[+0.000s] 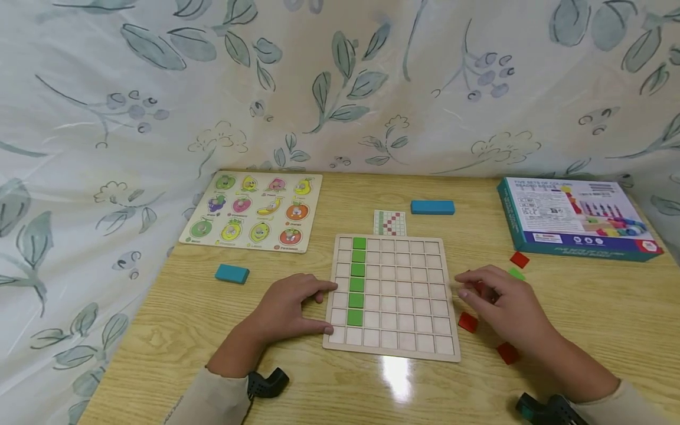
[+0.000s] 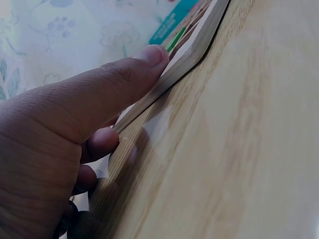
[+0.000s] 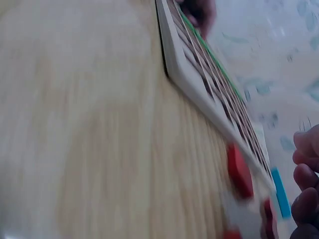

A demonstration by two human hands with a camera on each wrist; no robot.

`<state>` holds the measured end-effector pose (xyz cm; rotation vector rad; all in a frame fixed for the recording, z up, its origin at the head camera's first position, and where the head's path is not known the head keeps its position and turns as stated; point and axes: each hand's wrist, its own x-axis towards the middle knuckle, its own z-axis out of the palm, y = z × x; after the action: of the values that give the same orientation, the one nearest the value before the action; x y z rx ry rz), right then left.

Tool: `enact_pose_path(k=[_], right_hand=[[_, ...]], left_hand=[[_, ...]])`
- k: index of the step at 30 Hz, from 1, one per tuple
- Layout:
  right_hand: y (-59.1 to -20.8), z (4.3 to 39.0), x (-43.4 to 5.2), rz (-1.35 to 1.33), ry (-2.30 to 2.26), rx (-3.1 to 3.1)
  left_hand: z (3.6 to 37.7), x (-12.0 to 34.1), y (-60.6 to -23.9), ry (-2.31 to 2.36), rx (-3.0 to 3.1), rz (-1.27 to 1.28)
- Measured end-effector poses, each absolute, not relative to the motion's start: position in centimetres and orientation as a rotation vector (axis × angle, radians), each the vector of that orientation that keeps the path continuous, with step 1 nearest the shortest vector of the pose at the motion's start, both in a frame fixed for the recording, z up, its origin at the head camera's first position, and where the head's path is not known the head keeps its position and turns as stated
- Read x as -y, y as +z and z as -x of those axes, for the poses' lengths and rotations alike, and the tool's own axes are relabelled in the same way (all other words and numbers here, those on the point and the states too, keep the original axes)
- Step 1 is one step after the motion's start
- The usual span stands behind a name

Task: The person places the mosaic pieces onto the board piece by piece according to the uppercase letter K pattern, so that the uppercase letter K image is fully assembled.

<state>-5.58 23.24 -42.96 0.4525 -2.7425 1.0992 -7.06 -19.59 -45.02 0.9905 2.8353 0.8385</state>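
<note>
The grid board [image 1: 395, 295] lies flat on the desk [image 1: 175, 313], near its front edge, with a column of six green tiles [image 1: 357, 282] filling the second column from the left. The left hand [image 1: 289, 310] rests against the board's left edge, fingers fairly straight, thumb pressed to the rim as the left wrist view shows; its grip holds nothing, it only steadies. The right hand [image 1: 504, 304] hovers just off the board's right edge among loose red tiles [image 1: 468, 322], fingers curled downward; whether they already pinch a tile cannot be told, since the fingertips are hidden and the right wrist view is blurred.

To do this step well, I judge the left hand should keep pressing the board so it cannot slide. The right should take one tile by its edges, carry it low, and lower it flat into a cell, square to the walls. A tilted tile would likely jam or nudge the green ones.
</note>
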Motion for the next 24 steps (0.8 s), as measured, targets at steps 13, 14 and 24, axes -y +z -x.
enact_pose_path(k=[13,14,24], right_hand=[[-43.9,6.8,-31.1,0.016,0.876,2.865],[-44.0,7.0,-31.5,0.042,0.862,2.873],[-44.7,8.0,-32.9,0.079,0.838,2.944]], left_hand=[[7.2,19.5,-45.0,0.838,-2.836,-1.004],[7.2,19.6,-45.0,0.839,-2.835,-1.003],[7.4,19.6,-45.1,0.85,-2.829,-1.008]])
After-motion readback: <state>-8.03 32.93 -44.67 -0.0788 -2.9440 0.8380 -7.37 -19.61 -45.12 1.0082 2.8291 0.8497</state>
